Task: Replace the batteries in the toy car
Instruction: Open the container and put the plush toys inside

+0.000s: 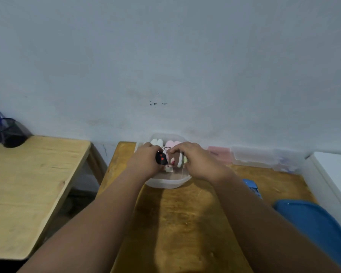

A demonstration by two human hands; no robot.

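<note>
- Wooden tabletop [185, 223] carries a clear plastic tub [166, 184] near the wall; I see both hands over it
- Left hand [146, 162] is closed around a black toy [161, 158] with red dots
- Right hand [199, 162] is closed on a brown striped toy [176, 158]; which is the car I cannot tell
- Blue lid [319, 229] lies at the right

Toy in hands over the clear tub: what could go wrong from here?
1. Both hands, left hand and right hand, hold the toy above the clear tub; a loosened part could drop among the items inside.
2. The tub sits near the table's far edge by the wall; pushing could shift it.
3. The view is blurred, so small parts are hard to track.
</note>
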